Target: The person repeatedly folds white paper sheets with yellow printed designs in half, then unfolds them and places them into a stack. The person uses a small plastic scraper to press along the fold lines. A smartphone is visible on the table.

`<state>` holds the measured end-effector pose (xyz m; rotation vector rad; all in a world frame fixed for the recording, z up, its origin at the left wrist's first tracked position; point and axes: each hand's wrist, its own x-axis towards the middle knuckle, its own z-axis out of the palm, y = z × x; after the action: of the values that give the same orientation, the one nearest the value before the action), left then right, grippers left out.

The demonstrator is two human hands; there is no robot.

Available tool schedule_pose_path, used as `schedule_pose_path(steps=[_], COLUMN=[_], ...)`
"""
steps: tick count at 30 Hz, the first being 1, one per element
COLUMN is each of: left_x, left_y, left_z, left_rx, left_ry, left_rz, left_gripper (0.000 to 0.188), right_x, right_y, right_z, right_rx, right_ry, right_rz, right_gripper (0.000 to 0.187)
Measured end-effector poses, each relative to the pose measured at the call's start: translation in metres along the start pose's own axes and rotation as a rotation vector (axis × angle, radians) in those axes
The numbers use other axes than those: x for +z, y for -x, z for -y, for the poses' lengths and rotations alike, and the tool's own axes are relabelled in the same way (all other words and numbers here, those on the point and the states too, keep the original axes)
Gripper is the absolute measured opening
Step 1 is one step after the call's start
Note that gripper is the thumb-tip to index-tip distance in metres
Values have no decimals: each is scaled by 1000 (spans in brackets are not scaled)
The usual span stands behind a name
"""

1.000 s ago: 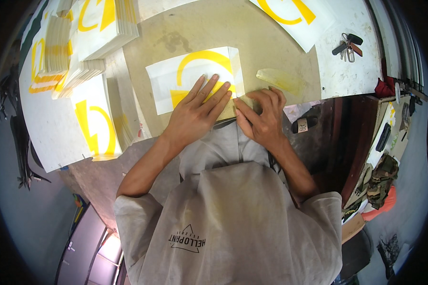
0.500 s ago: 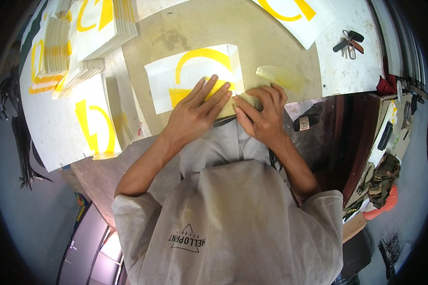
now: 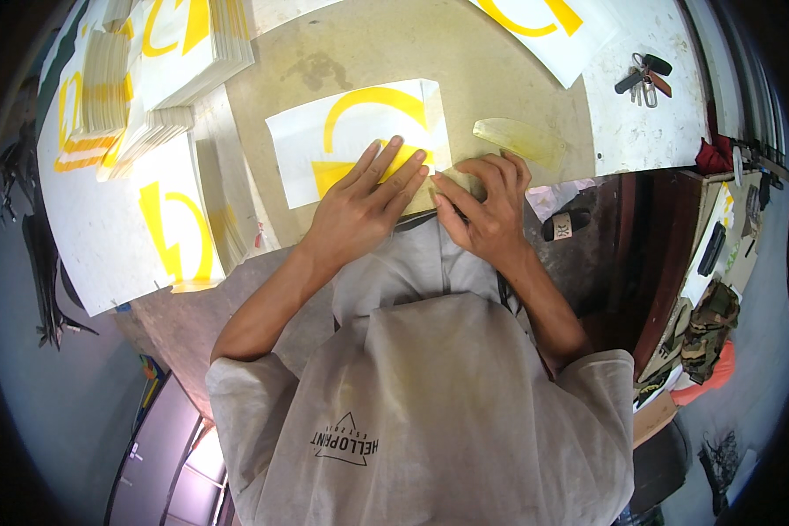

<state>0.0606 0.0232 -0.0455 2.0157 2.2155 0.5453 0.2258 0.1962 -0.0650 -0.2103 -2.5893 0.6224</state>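
A white paper piece with a bold yellow design (image 3: 298, 149) lies flat on a brown board (image 3: 272, 66) before me. Along its right side runs a crease with a narrow folded strip. My left hand (image 3: 368, 197) rests palm down on the lower right part of the paper, fingers stretched out and pressing flat. Beside it, my right hand (image 3: 491, 206) has curled fingers, with the index fingertip and thumb closed at the paper's near right corner. That corner is partly hidden by the fingers. Just beyond the right hand lies a translucent yellowish curved strip (image 3: 519, 140).
Tall stacks of yellow-printed white paper (image 3: 223, 44) stand at the left of the table, with another stack (image 3: 180, 228) nearer me. A printed sheet (image 3: 543, 39) lies at the far right. A bunch of keys (image 3: 647, 79) sits on the white tabletop (image 3: 640, 131).
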Motion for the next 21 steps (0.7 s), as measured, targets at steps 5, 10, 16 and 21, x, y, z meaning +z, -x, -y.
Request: schedule_pose_path(steps=[5,10,16,21], left_x=[1,3,-2,-3], left_y=[1,2,0,0], left_z=[-1,-1,-3,-4], left_rx=[-3,-2,0,-1], left_ry=[-1,-5,-31,-49], left_rz=[-3,8,20,28], left_gripper=[56,57,57,57], right_x=[0,1,-5,-1], right_y=[0,1,-1,-5], right_z=[0,0,-3,3], right_rx=[-2,8,102,37], right_ry=[-3,-12,-184,-105], right_rz=[-7,-9,-37,-24], right_gripper=[30,30,31,34])
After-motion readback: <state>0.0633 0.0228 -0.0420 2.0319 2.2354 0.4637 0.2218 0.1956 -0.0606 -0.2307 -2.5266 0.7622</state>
